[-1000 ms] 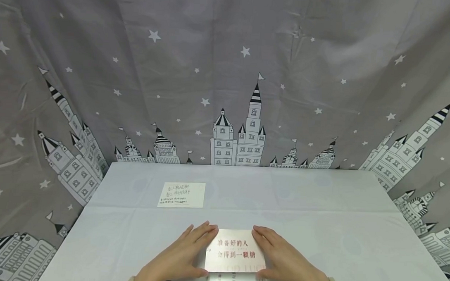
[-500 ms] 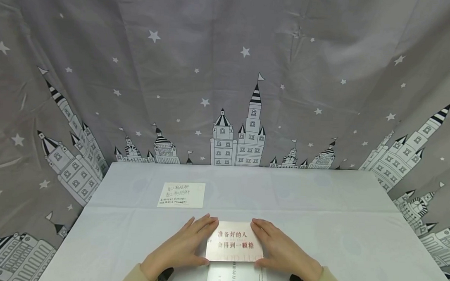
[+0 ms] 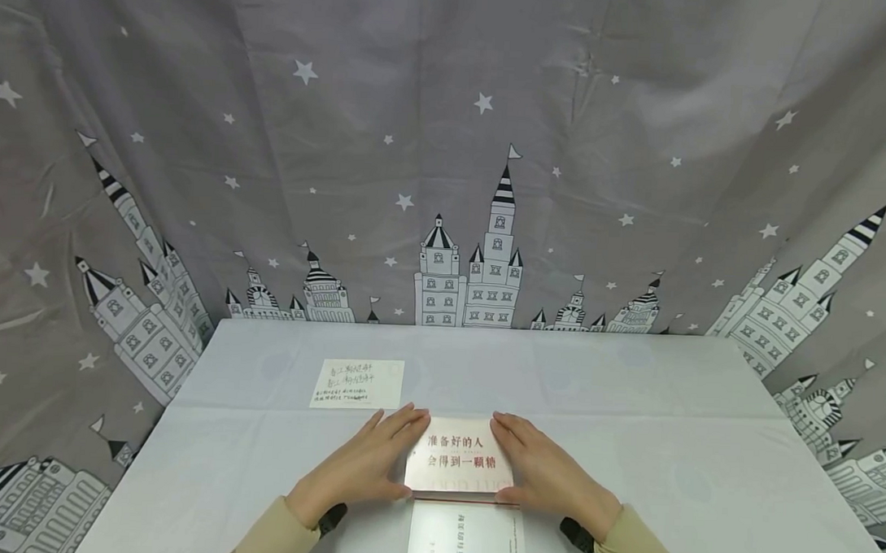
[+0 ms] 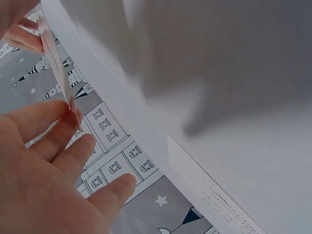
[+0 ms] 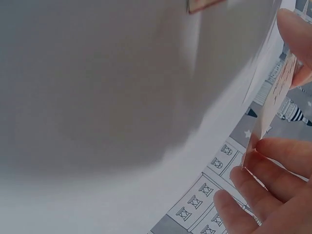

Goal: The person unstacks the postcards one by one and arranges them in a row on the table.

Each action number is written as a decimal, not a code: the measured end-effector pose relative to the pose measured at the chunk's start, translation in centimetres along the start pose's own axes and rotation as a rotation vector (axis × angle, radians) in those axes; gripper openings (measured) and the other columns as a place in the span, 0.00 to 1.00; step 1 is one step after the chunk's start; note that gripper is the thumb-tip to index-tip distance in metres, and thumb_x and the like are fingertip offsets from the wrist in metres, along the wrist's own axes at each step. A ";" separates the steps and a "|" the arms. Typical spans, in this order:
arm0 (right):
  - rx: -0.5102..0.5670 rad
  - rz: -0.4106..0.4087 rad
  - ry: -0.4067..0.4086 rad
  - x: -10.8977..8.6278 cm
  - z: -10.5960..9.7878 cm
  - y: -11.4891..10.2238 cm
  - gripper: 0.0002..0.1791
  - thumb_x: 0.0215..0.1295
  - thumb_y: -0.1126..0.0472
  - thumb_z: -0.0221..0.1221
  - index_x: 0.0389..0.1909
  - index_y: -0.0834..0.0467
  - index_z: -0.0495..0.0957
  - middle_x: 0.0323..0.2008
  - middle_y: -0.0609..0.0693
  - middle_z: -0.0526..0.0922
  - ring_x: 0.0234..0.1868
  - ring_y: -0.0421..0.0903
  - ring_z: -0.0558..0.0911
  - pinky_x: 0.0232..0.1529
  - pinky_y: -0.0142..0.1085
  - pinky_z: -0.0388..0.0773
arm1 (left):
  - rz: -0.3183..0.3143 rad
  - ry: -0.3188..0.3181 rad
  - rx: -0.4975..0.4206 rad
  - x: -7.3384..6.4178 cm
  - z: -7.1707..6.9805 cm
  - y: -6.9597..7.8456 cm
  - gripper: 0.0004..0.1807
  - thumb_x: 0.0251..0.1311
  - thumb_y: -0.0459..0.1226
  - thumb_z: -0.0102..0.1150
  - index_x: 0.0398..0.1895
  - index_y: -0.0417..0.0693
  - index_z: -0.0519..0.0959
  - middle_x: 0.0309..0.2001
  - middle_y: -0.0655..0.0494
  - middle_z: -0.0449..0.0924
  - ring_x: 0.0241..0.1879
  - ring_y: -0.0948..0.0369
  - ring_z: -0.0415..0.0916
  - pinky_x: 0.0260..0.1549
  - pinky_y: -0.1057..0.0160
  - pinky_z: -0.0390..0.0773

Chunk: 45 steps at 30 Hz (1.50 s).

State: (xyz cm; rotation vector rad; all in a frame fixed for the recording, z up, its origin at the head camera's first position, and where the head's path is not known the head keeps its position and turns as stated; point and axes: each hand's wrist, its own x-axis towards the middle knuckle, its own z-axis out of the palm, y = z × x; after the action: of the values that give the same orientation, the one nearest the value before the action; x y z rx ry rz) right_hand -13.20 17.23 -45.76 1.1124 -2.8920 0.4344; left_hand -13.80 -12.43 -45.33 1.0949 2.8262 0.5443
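Observation:
A pale postcard with red printed characters is held between my two hands, raised off the table. My left hand grips its left edge, with the thumb at the near corner and the fingertips at the far one. On the opposite side my right hand holds the right edge in the same way. Both wrist views show the postcard nearly edge-on, pinched at its corners. Just below it in the head view lies a white card with vertical printed text, a thin reddish line along its far edge.
A cream handwritten card lies flat toward the back left of the white-covered table. Behind the table's far edge hangs a grey curtain printed with stars and castles.
Both hands have carried the red-lettered postcard away from the body, up in the head view. More of the white card beneath now shows. The handwritten card has stayed put.

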 end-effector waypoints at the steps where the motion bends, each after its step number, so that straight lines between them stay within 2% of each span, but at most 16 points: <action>1: 0.001 0.004 -0.002 0.2 0.0 0.0 0.52 0.48 0.45 0.71 0.67 0.70 0.61 0.67 0.62 0.62 0.67 0.57 0.63 0.64 0.48 0.63 | -0.004 0.000 0.003 0.1 0.0 -0.1 0.53 0.42 0.46 0.75 0.70 0.36 0.60 0.70 0.46 0.59 0.70 0.48 0.51 0.65 0.38 0.51; 13: 0.001 0.035 -0.007 1.5 -0.1 0.0 0.52 0.48 0.46 0.72 0.68 0.69 0.61 0.68 0.61 0.61 0.68 0.56 0.62 0.66 0.47 0.61 | -0.046 -0.001 -0.005 0.5 -0.2 -0.9 0.53 0.41 0.43 0.76 0.70 0.35 0.59 0.70 0.45 0.57 0.71 0.47 0.50 0.65 0.38 0.48; 22: -0.014 0.036 0.004 2.8 -0.4 0.2 0.50 0.48 0.48 0.72 0.67 0.70 0.62 0.68 0.63 0.61 0.68 0.57 0.62 0.67 0.47 0.59 | -0.068 0.016 0.020 1.5 -0.6 -1.3 0.52 0.40 0.41 0.76 0.69 0.34 0.60 0.69 0.44 0.59 0.70 0.47 0.52 0.65 0.38 0.49; 40: -0.028 0.053 0.005 5.2 -0.4 1.5 0.50 0.46 0.52 0.74 0.65 0.73 0.63 0.67 0.65 0.62 0.67 0.59 0.62 0.66 0.48 0.60 | -0.103 -0.011 0.018 3.4 -0.9 -3.2 0.52 0.41 0.39 0.74 0.71 0.36 0.59 0.70 0.45 0.58 0.71 0.47 0.50 0.66 0.38 0.48; 45: -0.013 0.054 -0.004 5.7 -0.4 1.8 0.50 0.45 0.53 0.74 0.64 0.74 0.62 0.66 0.67 0.62 0.67 0.61 0.63 0.66 0.49 0.60 | -0.122 -0.038 0.006 4.0 -0.8 -4.0 0.52 0.41 0.40 0.74 0.71 0.38 0.58 0.71 0.46 0.57 0.71 0.48 0.49 0.66 0.39 0.47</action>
State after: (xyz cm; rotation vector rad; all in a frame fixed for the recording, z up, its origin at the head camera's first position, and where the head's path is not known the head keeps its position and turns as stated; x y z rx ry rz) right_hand -18.71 14.84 -45.19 1.0375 -2.9298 0.4141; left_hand -19.50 -12.71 -45.66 0.9158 2.8399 0.4994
